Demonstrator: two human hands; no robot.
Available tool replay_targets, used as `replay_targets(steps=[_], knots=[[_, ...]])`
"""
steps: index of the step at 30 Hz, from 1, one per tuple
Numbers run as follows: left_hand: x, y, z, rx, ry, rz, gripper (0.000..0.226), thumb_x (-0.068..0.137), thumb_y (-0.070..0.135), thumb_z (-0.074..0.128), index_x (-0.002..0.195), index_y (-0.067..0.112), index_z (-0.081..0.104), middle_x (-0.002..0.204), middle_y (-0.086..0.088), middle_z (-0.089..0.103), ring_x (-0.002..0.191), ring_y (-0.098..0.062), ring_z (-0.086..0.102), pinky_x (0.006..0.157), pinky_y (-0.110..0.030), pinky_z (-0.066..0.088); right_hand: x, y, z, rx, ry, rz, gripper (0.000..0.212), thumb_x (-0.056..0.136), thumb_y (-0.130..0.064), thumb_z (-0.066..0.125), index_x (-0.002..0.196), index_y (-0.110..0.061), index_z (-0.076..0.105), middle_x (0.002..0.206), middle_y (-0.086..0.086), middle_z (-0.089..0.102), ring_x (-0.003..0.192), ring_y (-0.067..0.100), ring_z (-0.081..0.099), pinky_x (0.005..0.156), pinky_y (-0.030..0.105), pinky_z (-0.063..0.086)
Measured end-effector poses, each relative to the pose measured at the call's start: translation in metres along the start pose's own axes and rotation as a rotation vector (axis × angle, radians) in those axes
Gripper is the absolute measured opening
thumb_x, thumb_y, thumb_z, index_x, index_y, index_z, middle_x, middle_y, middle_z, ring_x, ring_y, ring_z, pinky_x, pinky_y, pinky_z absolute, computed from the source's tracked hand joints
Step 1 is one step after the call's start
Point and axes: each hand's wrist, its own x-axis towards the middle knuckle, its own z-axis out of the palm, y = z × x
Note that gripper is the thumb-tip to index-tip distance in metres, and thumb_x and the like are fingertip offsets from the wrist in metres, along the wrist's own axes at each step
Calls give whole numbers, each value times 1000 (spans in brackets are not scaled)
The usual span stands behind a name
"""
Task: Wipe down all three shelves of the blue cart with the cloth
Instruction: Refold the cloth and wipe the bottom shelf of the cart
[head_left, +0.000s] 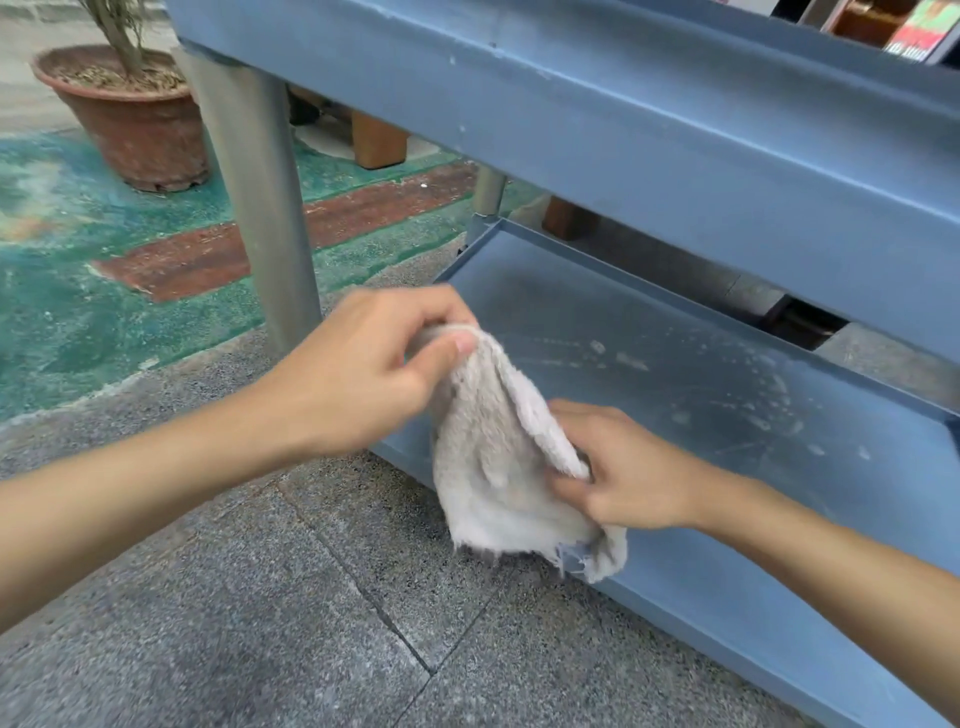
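A pale grey, frayed cloth (488, 467) hangs in the air in front of the blue cart's bottom shelf (675, 374), over that shelf's near left corner. My left hand (363, 374) pinches the cloth's top edge between thumb and fingers. My right hand (628, 467) grips a fold of the cloth lower down on its right side. The bottom shelf is dusty, with whitish smears and specks across its surface. Above it, the side wall of the middle shelf (623, 135) crosses the view. The top shelf is not visible.
A grey metal cart leg (254, 182) stands at the left corner, a second leg (488, 192) behind it. A clay plant pot (135, 119) sits on the green and red floor at the far left. Grey stone paving (260, 597) lies under my arms.
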Motion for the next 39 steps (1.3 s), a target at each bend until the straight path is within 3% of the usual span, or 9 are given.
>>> replay_targets(steps=[7, 15, 20, 23, 27, 30, 33, 36, 39], knots=[[23, 3, -33, -53, 222, 123, 13, 100, 21, 49, 101, 14, 61, 90, 5, 65, 88, -11, 61, 83, -35, 47, -12, 16, -14, 460, 206, 282, 24, 102, -3, 56, 115, -15, 73, 119, 4, 72, 117, 21, 66, 103, 39, 50], [47, 13, -14, -190, 210, 169, 22, 99, 19, 55, 115, 12, 69, 115, 4, 72, 113, -10, 65, 104, -43, 48, 6, -9, 38, 731, -41, 231, 59, 87, -33, 80, 140, -22, 55, 135, -10, 67, 125, 4, 62, 108, 33, 50], [60, 0, -16, -383, 301, 63, 18, 98, 15, 58, 106, 26, 69, 105, 11, 73, 101, -1, 63, 97, -26, 48, 14, -10, 48, 711, 182, 213, 13, 99, -19, 66, 109, -14, 72, 104, -5, 77, 97, 12, 72, 87, 27, 56], [63, -23, -21, -347, 311, -164, 15, 96, 19, 61, 100, 14, 74, 100, -11, 73, 88, -11, 55, 79, -32, 44, 8, -6, 26, 936, 264, 244, 23, 90, -30, 69, 107, -17, 76, 108, 1, 79, 99, 15, 74, 90, 29, 57], [54, -57, -25, -301, 141, -461, 22, 84, 33, 77, 98, 15, 77, 89, -4, 77, 72, -9, 64, 61, -25, 53, -5, 7, -8, 1351, 332, 310, 57, 93, -36, 61, 136, 2, 59, 135, 26, 63, 122, 38, 62, 109, 47, 46], [47, -70, -22, -888, -45, -614, 37, 74, 27, 79, 105, 8, 72, 101, -7, 77, 86, -11, 74, 70, -18, 59, -12, 6, -28, 1736, 195, 216, 58, 98, -31, 52, 150, -5, 46, 146, 20, 56, 139, 34, 51, 109, 47, 50], [40, -77, -3, -1193, -236, -616, 32, 70, 14, 84, 100, 9, 76, 106, -8, 76, 102, -15, 73, 81, -20, 58, -16, 3, -36, 1729, 145, 103, 68, 88, -15, 60, 153, -12, 42, 146, 19, 56, 138, 34, 53, 106, 50, 51], [29, -80, 21, -1135, -329, -701, 77, 62, -1, 84, 131, 9, 50, 116, -17, 73, 110, -25, 70, 92, -29, 57, -15, -4, -39, 1585, 167, 89, 77, 80, 1, 58, 152, -21, 43, 146, 23, 55, 130, 40, 59, 106, 59, 49], [22, -75, 33, -1057, -417, -786, 79, 62, 0, 86, 132, 9, 50, 114, -21, 72, 106, -28, 72, 85, -29, 60, -15, -12, -45, 1530, 236, 91, 80, 69, 9, 63, 141, -23, 54, 125, 20, 70, 103, 38, 74, 85, 56, 61]])
